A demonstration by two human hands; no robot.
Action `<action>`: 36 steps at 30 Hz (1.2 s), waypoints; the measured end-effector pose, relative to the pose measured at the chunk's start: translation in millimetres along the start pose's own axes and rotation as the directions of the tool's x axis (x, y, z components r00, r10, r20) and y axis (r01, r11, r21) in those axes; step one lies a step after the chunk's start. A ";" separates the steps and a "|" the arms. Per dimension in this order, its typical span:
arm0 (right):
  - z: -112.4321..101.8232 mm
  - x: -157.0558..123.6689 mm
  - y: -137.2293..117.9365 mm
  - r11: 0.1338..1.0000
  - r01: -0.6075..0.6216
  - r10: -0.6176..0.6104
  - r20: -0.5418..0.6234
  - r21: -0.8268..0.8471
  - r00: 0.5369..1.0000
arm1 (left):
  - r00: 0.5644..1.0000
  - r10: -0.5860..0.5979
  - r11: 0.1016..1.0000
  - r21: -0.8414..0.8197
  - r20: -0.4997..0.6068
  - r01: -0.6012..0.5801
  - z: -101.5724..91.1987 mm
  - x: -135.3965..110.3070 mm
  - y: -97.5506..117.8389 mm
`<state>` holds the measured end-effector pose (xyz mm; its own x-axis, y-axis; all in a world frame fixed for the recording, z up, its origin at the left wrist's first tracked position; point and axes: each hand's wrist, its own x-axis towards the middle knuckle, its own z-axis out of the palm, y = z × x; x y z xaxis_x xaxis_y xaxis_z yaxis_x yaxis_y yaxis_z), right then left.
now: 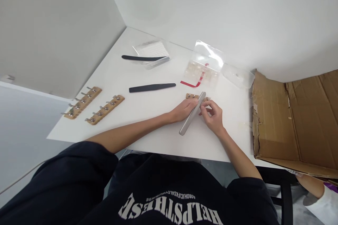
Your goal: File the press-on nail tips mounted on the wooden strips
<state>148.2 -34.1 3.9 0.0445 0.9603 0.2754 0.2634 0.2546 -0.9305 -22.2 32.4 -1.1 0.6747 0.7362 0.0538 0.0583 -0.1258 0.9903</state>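
Pinching a silver file (pixel 192 115), fingers of the right hand (pixel 214 116) clamp it; left hand (pixel 183 109) fingers curl against a wooden strip (pixel 190 96), grip unclear.

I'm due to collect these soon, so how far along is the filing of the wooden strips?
Done: nothing shows as clearly finished; two pegged strips lie aside at far left, state unclear. In hand: the left hand steadies a wooden strip while the right hand works a silver file on it. Left: probably those two strips; two black files lie unused.
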 end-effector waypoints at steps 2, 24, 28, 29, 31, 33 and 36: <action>0.5 -0.2 -0.2 1.000 0.008 -0.008 0.000 -0.009 1.000 | 1.000 0.007 1.000 0.019 -0.003 -0.007 0.1 -0.1 0.7; -11.0 6.4 3.8 0.984 -0.022 0.020 -0.017 -0.175 1.000 | 0.996 0.061 0.990 0.123 0.061 -0.068 1.5 -3.1 -0.1; -11.3 6.0 2.9 0.960 0.044 -0.037 0.029 -0.278 0.999 | 0.997 0.056 0.987 0.149 0.060 -0.064 1.3 -2.7 0.7; -11.1 5.2 2.9 0.951 0.062 -0.052 0.040 -0.302 0.998 | 0.996 0.059 0.986 0.153 0.060 -0.068 1.4 -2.6 0.5; -10.7 3.3 3.4 0.934 0.104 -0.089 0.058 -0.341 0.994 | 0.996 0.069 0.985 0.152 0.064 -0.078 1.5 -2.4 -0.2; -10.5 2.0 4.2 0.914 0.155 -0.134 0.082 -0.375 0.988 | 0.994 0.083 0.985 0.143 0.068 -0.092 1.5 -2.3 -1.1; -10.5 2.3 5.4 0.893 0.198 -0.177 0.087 -0.405 0.980 | 0.994 0.087 0.985 0.143 0.070 -0.096 1.3 -2.1 -2.3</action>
<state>159.8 -31.6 2.0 -0.0874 0.9061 0.4139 0.6345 0.3709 -0.6781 -22.8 30.2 -3.7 0.7271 0.6740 0.1307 0.0979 -0.2902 0.9519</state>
